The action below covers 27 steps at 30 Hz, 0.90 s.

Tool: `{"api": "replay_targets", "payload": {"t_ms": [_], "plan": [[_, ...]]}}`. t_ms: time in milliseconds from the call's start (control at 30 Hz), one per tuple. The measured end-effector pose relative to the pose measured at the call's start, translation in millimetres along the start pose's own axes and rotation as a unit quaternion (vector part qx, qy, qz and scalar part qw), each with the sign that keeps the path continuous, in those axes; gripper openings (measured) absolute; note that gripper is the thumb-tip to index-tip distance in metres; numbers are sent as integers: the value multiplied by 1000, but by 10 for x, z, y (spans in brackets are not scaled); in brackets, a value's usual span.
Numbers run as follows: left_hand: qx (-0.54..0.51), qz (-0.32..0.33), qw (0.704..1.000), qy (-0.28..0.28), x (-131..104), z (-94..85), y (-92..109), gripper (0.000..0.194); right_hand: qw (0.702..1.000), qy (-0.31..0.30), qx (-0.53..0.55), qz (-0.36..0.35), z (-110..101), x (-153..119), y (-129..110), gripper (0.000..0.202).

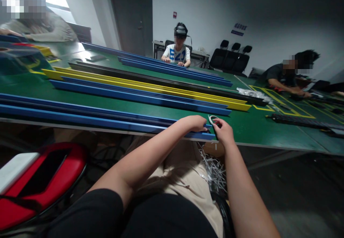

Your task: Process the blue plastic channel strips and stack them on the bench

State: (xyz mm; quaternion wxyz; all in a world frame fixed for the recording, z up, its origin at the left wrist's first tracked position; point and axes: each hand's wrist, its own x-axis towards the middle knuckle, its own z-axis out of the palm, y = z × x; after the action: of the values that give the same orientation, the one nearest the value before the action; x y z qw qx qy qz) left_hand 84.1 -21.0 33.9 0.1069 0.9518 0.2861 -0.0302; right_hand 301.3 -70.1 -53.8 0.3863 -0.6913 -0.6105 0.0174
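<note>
A long blue channel [107, 118] lies along the near edge of the table, its right end close to my hands. My left hand [197, 123] reaches over that end, with its fingers curled down onto the channel; the fingertips are partly hidden. Just to the right, my right hand [224, 130] pinches a thin white ring, which looks like a roll of tape [213, 118], between thumb and fingers. The ring sits slightly above the green table [248, 134], beyond the channel's end.
Farther back lie another blue channel [139, 96], a yellow channel [150, 87], a black one [161, 82] and more blue ones. White strips [213, 170] fill a box below the table edge. A red stool [67, 173] stands left. Three people sit around the table.
</note>
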Motion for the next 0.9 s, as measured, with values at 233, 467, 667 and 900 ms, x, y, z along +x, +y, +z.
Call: {"api": "replay_targets", "payload": {"t_ms": [233,467,667,900], "plan": [[-2,-64,995,78,-442,88,-53,73,995,41,67,-59,-150,295,-453,31],[56,-79,980,173,-596,362,28,67,969,-43,-99,-222,121,919,-813,26],[69,-63,975,201,-566,449,12,66,958,-108,-124,-235,341,1227,-635,31],[72,-66,974,205,-570,436,20,64,963,-71,-72,-250,324,1110,-724,39]]}}
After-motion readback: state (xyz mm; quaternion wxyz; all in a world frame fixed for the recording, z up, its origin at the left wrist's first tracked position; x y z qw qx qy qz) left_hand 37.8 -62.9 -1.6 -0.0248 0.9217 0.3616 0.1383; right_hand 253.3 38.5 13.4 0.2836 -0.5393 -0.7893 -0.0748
